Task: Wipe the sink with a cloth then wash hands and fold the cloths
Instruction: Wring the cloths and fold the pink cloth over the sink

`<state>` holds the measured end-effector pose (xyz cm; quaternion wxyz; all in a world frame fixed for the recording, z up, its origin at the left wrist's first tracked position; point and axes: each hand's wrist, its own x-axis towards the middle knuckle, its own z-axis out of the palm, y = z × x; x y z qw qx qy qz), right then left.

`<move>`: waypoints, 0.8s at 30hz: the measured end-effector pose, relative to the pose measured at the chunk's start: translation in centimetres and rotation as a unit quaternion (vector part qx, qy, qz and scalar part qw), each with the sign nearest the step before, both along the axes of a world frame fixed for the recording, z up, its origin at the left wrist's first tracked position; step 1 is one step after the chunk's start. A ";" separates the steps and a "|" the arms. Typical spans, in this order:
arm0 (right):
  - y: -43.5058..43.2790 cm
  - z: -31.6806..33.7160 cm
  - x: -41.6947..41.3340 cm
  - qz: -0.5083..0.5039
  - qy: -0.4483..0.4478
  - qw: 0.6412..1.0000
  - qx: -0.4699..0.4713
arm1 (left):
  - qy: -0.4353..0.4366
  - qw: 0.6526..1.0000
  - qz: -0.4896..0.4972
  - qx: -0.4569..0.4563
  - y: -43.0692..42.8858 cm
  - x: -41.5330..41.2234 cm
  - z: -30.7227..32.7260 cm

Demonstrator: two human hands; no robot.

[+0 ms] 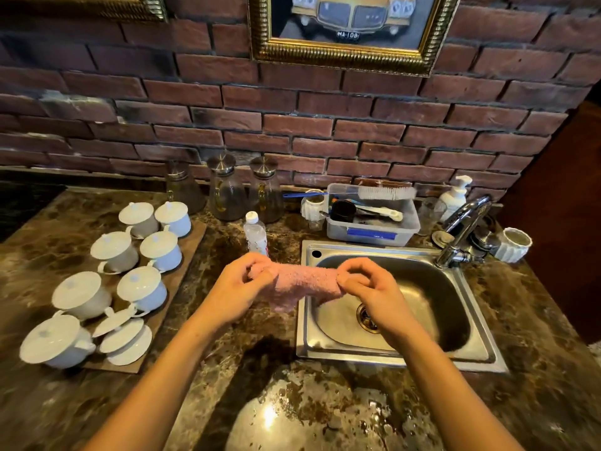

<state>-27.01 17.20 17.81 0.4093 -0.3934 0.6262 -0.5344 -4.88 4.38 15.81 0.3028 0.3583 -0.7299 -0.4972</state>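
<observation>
1. Brown marble countertop (pixel 227 402) below a red brick wall (pixel 292 125); stainless steel sink (pixel 481 340) set toward its right edge.
2. Fluffy pink cloth (pixel 304 284) stretched in the air over the sink's left rim, pinched at each end by left hand (pixel 237 288) and right hand (pixel 374 288).
3. Risk, judged: loose lower corner sagging and dragging on the rim; uneven fold from a slipping pinch; left elbow near white lidded cups (pixel 143 288) on the wooden board (pixel 192 245).
4. Unclear: cloth's dampness; second cloth not visible; drain partly hidden behind right hand.
</observation>
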 end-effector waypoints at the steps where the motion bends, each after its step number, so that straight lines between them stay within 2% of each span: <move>1: -0.4 -0.4 0.4 -0.009 -0.027 1.000 -0.012 | 0.010 1.000 0.010 0.008 -0.1 0.0 -0.2; 5: -2.1 -2.2 1.9 -0.018 -0.107 0.994 0.000 | 0.086 0.993 0.029 0.074 -0.3 -0.1 -1.9; 9: -3.4 -3.6 2.9 -0.022 -0.175 0.983 0.047 | 0.097 0.989 0.059 0.091 -1.1 -0.2 -3.6; 13: -4.3 -5.8 3.3 0.001 -0.183 0.979 0.091 | 0.072 0.983 0.007 0.169 -1.8 0.6 -5.5; 17: -5.9 -8.3 3.4 0.007 -0.135 0.983 0.121 | 0.032 0.984 -0.027 0.174 -3.7 1.4 -8.3; 20: -7.1 -11.1 3.0 0.000 -0.090 0.990 0.111 | 0.022 0.978 -0.009 0.207 -5.0 1.3 -10.4; 24: -8.8 -15.8 3.0 -0.016 -0.137 0.983 0.125 | -0.016 0.956 0.031 0.290 -6.9 0.7 -13.5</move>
